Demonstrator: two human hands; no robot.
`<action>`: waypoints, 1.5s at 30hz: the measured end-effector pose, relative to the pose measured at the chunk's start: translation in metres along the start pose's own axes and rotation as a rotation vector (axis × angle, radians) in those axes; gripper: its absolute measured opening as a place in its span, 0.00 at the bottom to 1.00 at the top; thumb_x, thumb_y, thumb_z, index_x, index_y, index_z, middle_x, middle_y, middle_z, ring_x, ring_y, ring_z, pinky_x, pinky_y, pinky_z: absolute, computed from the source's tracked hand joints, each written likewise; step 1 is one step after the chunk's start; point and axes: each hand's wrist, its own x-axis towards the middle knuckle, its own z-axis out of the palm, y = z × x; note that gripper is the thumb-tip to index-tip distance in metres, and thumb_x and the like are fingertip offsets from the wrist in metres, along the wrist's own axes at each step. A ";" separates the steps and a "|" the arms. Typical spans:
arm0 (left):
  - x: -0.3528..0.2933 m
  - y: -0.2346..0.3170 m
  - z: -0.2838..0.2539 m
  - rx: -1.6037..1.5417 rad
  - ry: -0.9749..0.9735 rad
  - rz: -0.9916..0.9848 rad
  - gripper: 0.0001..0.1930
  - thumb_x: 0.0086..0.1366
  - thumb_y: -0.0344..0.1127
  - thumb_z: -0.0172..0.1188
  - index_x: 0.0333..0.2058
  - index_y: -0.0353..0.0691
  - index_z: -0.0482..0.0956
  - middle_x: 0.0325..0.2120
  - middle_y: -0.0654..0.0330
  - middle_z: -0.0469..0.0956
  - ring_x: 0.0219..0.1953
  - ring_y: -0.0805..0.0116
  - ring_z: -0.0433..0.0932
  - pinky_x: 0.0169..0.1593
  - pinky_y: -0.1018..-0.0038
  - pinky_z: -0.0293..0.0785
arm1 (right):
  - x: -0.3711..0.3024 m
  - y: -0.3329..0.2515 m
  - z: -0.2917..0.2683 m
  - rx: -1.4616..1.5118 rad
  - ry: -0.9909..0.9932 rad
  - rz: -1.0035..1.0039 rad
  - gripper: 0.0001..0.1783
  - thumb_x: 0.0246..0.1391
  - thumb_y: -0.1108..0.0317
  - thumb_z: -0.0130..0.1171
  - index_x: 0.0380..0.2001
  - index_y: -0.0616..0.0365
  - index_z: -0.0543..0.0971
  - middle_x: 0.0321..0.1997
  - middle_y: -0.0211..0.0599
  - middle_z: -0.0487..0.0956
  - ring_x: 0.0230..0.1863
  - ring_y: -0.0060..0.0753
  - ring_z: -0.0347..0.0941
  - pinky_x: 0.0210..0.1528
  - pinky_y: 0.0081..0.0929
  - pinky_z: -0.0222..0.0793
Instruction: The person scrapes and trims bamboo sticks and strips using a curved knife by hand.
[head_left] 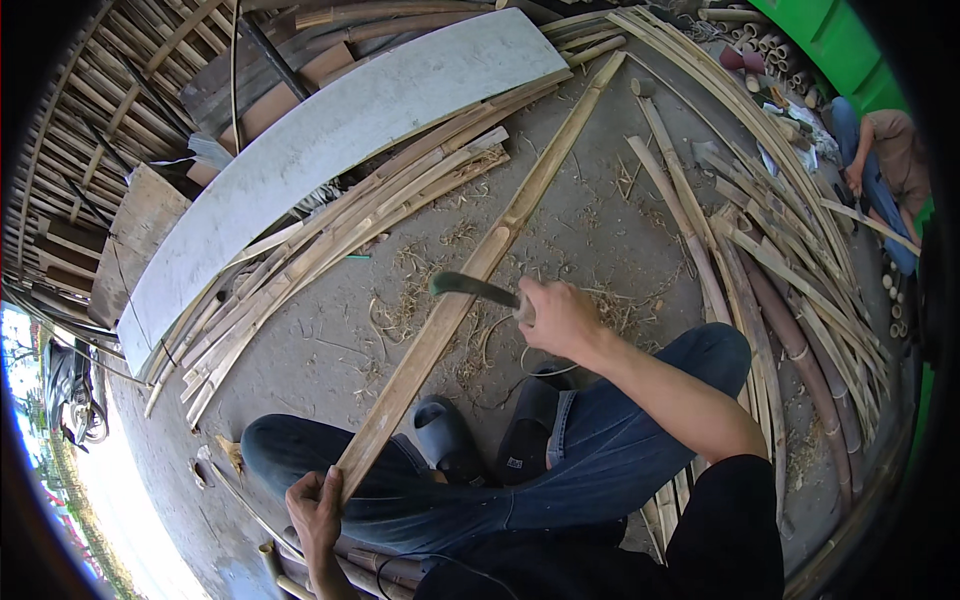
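A long split bamboo strip slants from my left knee up to the far middle of the floor, its hollow side with the node ridges facing up. My left hand grips its near end, thumb on top. In my right hand is a curved knife, its handle wrapped by my fingers. The dark blade reaches left across the middle of the strip, its hooked tip past the strip's left edge. Whether the blade touches the bamboo I cannot tell.
Bamboo shavings litter the grey floor around my sandals. Split strips lie in a bundle at left beside a pale curved board. More strips and poles are piled at right. Another person works at the far right.
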 end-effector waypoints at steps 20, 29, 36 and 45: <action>-0.006 0.014 0.014 -0.074 -0.098 -0.046 0.31 0.74 0.53 0.62 0.16 0.36 0.75 0.09 0.65 0.68 0.13 0.79 0.62 0.19 0.74 0.53 | 0.038 0.055 -0.031 0.004 0.185 0.340 0.12 0.54 0.68 0.67 0.41 0.59 0.80 0.29 0.49 0.85 0.31 0.50 0.85 0.37 0.49 0.81; -0.004 0.017 0.013 -0.080 -0.171 -0.045 0.31 0.75 0.53 0.61 0.16 0.37 0.75 0.10 0.67 0.67 0.13 0.80 0.61 0.19 0.74 0.53 | 0.051 0.087 -0.021 -0.086 0.324 0.387 0.11 0.59 0.66 0.67 0.40 0.60 0.79 0.31 0.44 0.84 0.27 0.38 0.84 0.28 0.42 0.80; -0.002 0.021 0.013 -0.114 -0.131 -0.093 0.29 0.75 0.51 0.62 0.17 0.37 0.76 0.11 0.69 0.67 0.14 0.81 0.60 0.19 0.74 0.51 | -0.067 -0.073 0.057 0.145 0.080 -0.292 0.15 0.46 0.67 0.71 0.37 0.56 0.79 0.27 0.50 0.82 0.28 0.53 0.84 0.32 0.45 0.83; 0.004 0.021 0.020 -0.142 -0.179 -0.114 0.29 0.75 0.53 0.61 0.18 0.40 0.75 0.11 0.70 0.66 0.14 0.81 0.60 0.19 0.75 0.51 | -0.049 -0.050 0.026 0.096 0.040 0.145 0.17 0.48 0.65 0.72 0.39 0.57 0.77 0.30 0.49 0.84 0.35 0.54 0.85 0.39 0.48 0.81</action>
